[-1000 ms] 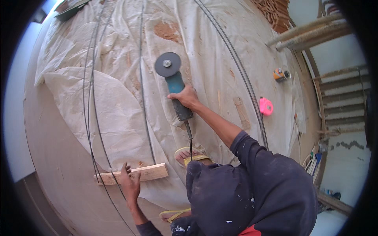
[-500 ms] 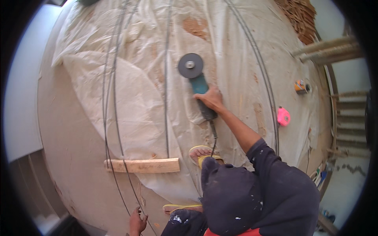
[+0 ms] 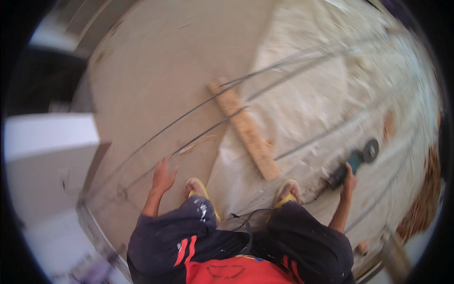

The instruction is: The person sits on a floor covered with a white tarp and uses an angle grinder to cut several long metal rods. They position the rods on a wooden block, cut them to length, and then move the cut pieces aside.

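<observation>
My right hand (image 3: 349,181) grips a teal and black angle grinder (image 3: 353,163) by its body. The grinder has a dark round disc and lies low over the plastic sheet at the right. At the left, my left hand (image 3: 163,178) has its fingers curled at a thin dark steel rod (image 3: 208,130), thumb a little apart. Motion blurs the contact there. That rod and another steel rod (image 3: 184,115) pass over a wooden plank (image 3: 246,132), which lies slantwise on the floor in front of my feet.
Crumpled pale plastic sheet (image 3: 302,90) covers the floor on the right, with more rods across it. The grinder's black cord (image 3: 246,215) runs between my sandalled feet. A white block (image 3: 52,137) stands at the left; brown debris (image 3: 421,203) lies at the far right.
My view has swung round to the left, so the plank and rods now slant across the middle. The grinder, still in my right hand, now appears lower right; my left hand shows more fully.
</observation>
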The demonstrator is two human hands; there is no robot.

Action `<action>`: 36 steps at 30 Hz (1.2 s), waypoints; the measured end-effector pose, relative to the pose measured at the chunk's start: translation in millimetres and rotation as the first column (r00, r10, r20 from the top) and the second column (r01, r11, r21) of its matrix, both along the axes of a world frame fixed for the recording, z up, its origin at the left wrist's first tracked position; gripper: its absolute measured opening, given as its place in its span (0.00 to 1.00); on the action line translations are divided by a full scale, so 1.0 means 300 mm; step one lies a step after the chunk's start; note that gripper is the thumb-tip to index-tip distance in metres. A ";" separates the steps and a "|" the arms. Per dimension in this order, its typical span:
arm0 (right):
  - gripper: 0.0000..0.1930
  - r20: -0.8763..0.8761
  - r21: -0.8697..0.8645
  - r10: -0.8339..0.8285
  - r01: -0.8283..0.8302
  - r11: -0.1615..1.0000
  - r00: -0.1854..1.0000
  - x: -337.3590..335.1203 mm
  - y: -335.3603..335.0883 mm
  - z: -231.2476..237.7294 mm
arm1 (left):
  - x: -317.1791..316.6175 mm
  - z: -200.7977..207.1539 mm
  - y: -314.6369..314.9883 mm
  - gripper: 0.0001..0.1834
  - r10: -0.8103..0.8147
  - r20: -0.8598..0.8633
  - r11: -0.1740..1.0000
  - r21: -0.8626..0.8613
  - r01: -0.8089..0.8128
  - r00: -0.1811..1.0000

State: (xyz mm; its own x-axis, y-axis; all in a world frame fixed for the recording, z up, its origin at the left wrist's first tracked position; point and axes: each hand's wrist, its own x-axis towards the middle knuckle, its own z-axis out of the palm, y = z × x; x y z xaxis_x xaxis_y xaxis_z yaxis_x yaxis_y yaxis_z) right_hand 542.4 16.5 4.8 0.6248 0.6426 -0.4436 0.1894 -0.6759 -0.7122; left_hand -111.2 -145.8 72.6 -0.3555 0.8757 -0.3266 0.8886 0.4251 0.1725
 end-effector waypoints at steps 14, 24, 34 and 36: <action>0.19 0.423 -0.125 0.785 -0.828 0.546 0.453 -0.446 0.205 0.433 | -0.158 -0.211 -0.291 0.18 0.148 -0.195 0.985 0.120 -0.126 0.970; 0.25 0.300 -0.196 0.542 -0.607 -0.770 -0.785 -1.460 0.201 0.490 | -0.264 -0.207 -0.263 0.19 -0.078 -0.071 0.975 0.204 0.091 0.994; 0.20 0.500 -0.078 0.579 -0.699 -0.711 -0.644 -1.853 0.002 0.114 | -0.190 -0.245 -0.035 0.17 -0.218 -0.048 0.922 0.318 0.222 0.975; 0.17 0.367 -0.081 0.637 -0.705 -0.704 -0.678 -1.842 0.015 0.084 | -0.158 -0.266 -0.061 0.18 -0.068 0.011 0.905 0.422 0.057 0.998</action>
State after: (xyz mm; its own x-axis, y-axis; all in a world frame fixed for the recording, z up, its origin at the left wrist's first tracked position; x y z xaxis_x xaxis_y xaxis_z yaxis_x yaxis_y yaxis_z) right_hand -10.3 21.0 30.0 -0.9686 0.0847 -0.2336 0.2009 0.8201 -0.5357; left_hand -158.7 -164.0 -7.3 -0.2918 0.9539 0.0701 0.9041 0.2512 0.3457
